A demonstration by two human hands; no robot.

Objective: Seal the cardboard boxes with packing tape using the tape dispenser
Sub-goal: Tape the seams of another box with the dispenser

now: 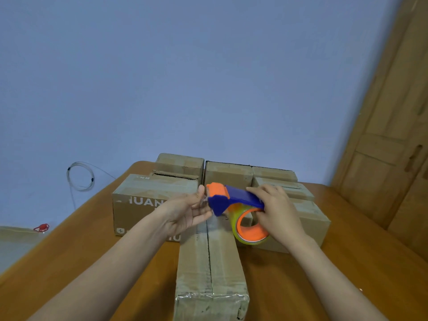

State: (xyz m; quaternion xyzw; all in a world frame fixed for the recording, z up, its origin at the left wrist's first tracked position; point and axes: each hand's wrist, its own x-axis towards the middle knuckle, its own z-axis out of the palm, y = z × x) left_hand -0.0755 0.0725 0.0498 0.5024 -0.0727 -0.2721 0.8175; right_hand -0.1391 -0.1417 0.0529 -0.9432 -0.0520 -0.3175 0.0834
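Right hand [276, 213] gripped the tape dispenser [234, 201] by its blue handle, held above the far end of the long box [209, 260] on the desk [324, 269]. Left hand [186, 214] lay open, fingertips at the orange nose; tape pinch not discernible. Risks: loose tape end folding onto itself, or strip drifting off the seam if the nose skews. Dispenser's long axis ran left-right, nose pointing left, across the box's near-far seam.
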